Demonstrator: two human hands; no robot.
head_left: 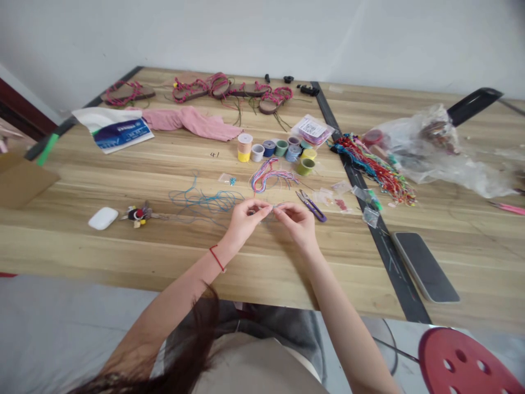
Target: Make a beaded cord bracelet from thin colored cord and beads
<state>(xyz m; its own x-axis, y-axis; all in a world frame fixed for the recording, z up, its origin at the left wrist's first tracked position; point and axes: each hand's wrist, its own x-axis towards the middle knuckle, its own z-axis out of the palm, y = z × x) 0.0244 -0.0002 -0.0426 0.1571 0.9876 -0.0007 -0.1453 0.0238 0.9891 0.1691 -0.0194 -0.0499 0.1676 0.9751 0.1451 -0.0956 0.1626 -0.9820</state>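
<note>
My left hand (249,216), with a red string round the wrist, and my right hand (296,220) meet at their fingertips over the wooden table (270,273). Both pinch a thin greyish-blue cord between thumb and forefinger; its details are too small to tell. Loose blue cords (213,201) spread to the left of my left hand. Behind my hands lies a bundle of pink, white and blue threads (268,174). Purple-handled snips (312,207) rest just beyond my right hand, with small bags of beads (341,204) beside them.
Several thread spools (281,148) stand behind the bundle. A white case (103,218) and keychain (140,214) lie left. A phone (425,266), coloured cords (377,167) and a plastic bag (435,148) lie right. Pink-corded sandals (229,88) line the back; a red stool (467,364) stands lower right.
</note>
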